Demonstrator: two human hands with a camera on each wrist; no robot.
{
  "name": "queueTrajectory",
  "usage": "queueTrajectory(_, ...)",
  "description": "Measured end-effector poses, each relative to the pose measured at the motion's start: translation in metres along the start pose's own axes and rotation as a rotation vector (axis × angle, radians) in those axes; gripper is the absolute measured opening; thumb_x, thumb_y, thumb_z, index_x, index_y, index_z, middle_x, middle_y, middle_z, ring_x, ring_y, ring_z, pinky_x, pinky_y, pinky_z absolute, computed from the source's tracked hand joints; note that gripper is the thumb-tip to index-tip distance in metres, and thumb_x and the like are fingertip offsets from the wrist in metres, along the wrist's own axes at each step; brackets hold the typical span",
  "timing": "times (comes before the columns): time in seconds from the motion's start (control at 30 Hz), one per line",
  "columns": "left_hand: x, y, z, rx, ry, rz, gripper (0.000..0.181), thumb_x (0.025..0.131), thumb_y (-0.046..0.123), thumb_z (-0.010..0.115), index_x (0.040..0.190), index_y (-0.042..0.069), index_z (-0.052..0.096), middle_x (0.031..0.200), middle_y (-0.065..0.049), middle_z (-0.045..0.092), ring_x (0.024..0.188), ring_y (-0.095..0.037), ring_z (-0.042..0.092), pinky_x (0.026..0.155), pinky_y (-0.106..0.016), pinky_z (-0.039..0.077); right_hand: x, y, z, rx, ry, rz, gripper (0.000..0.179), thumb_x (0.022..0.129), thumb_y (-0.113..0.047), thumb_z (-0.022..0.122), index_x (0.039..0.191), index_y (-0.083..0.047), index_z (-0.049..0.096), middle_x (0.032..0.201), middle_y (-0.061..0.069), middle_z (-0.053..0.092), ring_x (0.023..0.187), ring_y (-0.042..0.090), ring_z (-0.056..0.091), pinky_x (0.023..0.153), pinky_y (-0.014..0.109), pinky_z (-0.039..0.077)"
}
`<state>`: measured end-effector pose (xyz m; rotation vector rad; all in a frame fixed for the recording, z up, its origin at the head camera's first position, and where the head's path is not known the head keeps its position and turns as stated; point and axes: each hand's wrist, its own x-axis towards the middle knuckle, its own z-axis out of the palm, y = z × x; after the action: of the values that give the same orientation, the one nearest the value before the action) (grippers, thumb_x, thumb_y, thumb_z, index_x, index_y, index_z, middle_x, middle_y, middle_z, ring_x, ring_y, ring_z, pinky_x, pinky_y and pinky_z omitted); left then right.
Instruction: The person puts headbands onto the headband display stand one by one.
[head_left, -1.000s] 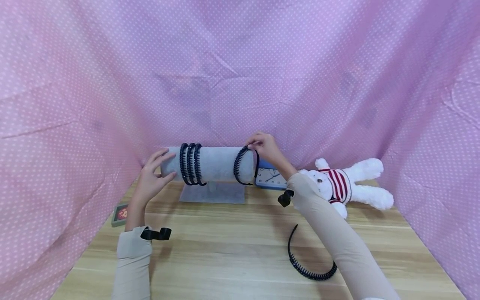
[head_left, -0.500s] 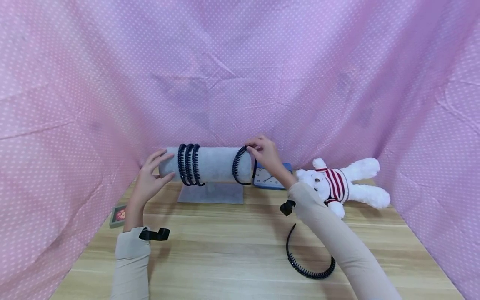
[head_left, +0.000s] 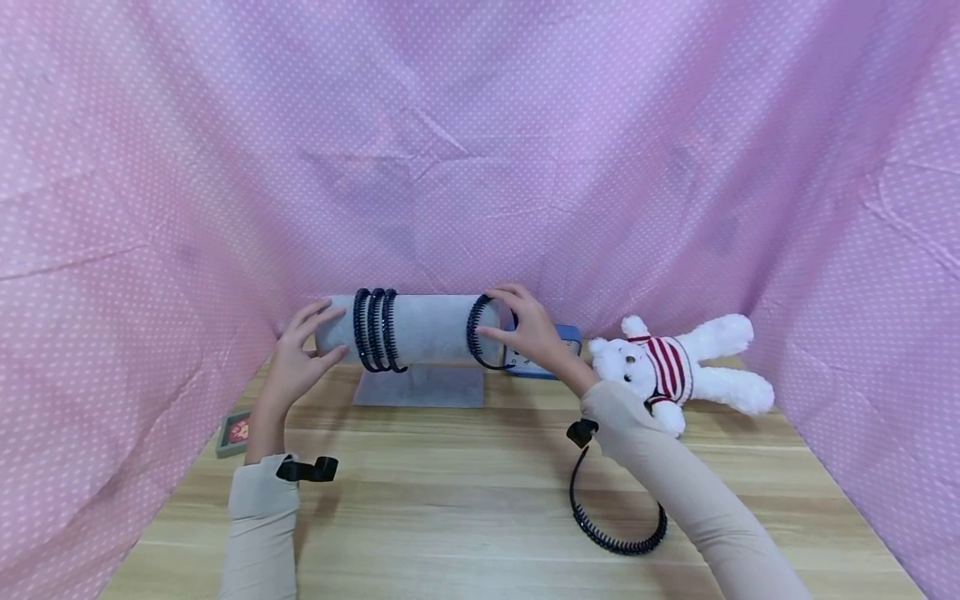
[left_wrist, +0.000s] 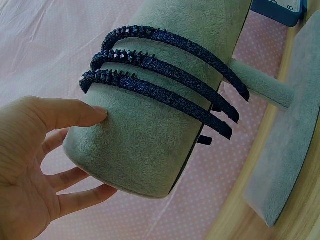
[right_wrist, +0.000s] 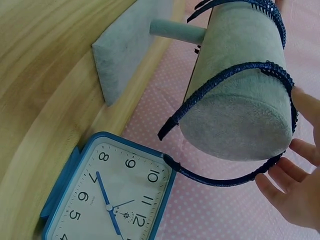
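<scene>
A padded grey display stand [head_left: 438, 329] carries three dark, toothed headbands [head_left: 375, 331] side by side toward its left end. My left hand [head_left: 295, 360] holds that end of the roll, thumb on the front and fingers behind. Another dark headband [head_left: 474, 332] hangs aslant at the right end, held by my right hand [head_left: 531, 335]. In the right wrist view, this headband [right_wrist: 227, 75] has one arm over the roll and the other out past its end face, with the thumb and fingers [right_wrist: 272, 187] along its toothed band.
One more toothed headband [head_left: 618, 546] lies on the wooden table [head_left: 435, 517], front right, partly under the right sleeve. A blue clock [right_wrist: 117, 195] stands behind the right hand. A white plush bear [head_left: 671, 367] lies at right, a small framed picture [head_left: 234, 433] at left. Pink dotted cloth [head_left: 480, 167] surrounds the table.
My right hand has shifted from pinching the top of the headband to spreading its thumb lower along the band. The headband has moved slightly on the roll's end. My left hand keeps its hold.
</scene>
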<state>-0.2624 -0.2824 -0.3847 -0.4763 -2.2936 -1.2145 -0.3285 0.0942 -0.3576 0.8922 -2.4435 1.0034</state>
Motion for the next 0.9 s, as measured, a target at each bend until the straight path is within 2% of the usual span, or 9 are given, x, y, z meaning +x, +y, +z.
queueTrajectory(0.23, 0.000, 0.000, 0.001, 0.015, 0.005, 0.000, 0.054, 0.086, -0.011, 0.073, 0.138, -0.004, 0.059, 0.158, -0.024, 0.036, 0.142, -0.052, 0.035, 0.087, -0.073, 0.051, -0.005, 0.000, 0.002, -0.014, -0.050, 0.023, 0.086, 0.078, -0.035, 0.090, 0.150, -0.009, 0.049, 0.153, 0.014, 0.045, 0.142, 0.033, 0.044, 0.116, 0.055, 0.043)
queueTrajectory(0.47, -0.004, 0.032, -0.001, 0.007, 0.000, 0.005, 0.049, 0.086, -0.015, 0.070, 0.134, -0.012, 0.058, 0.153, -0.033, 0.036, 0.138, -0.059, 0.034, 0.087, -0.075, 0.049, -0.005, 0.001, 0.004, -0.010, -0.060, 0.031, 0.092, 0.076, -0.033, 0.091, 0.152, -0.010, 0.046, 0.154, 0.015, 0.043, 0.143, 0.033, 0.042, 0.117, 0.055, 0.042)
queueTrajectory(0.57, -0.004, 0.038, -0.002, 0.013, -0.009, 0.007, 0.049, 0.086, -0.015, 0.069, 0.134, -0.013, 0.056, 0.153, -0.035, 0.035, 0.136, -0.061, 0.034, 0.087, -0.077, 0.047, -0.005, 0.003, 0.004, 0.009, -0.061, 0.037, 0.092, 0.076, -0.033, 0.091, 0.153, -0.012, 0.045, 0.154, 0.014, 0.043, 0.144, 0.032, 0.041, 0.118, 0.055, 0.041)
queueTrajectory(0.77, -0.004, 0.037, -0.002, 0.006, -0.010, 0.001, 0.050, 0.087, -0.015, 0.068, 0.135, -0.013, 0.056, 0.153, -0.035, 0.035, 0.137, -0.061, 0.034, 0.088, -0.077, 0.047, -0.004, 0.011, 0.005, 0.066, -0.057, 0.025, 0.088, 0.077, -0.030, 0.091, 0.152, -0.014, 0.046, 0.155, 0.014, 0.042, 0.143, 0.032, 0.042, 0.114, 0.057, 0.044)
queueTrajectory(0.9, -0.003, 0.026, 0.000, 0.003, 0.000, -0.008, 0.050, 0.087, -0.014, 0.070, 0.135, -0.010, 0.057, 0.155, -0.031, 0.035, 0.140, -0.057, 0.033, 0.089, -0.075, 0.049, -0.002, 0.014, 0.003, 0.125, -0.080, 0.036, 0.086, 0.079, -0.029, 0.090, 0.152, -0.016, 0.046, 0.157, 0.012, 0.041, 0.145, 0.031, 0.040, 0.113, 0.057, 0.045)
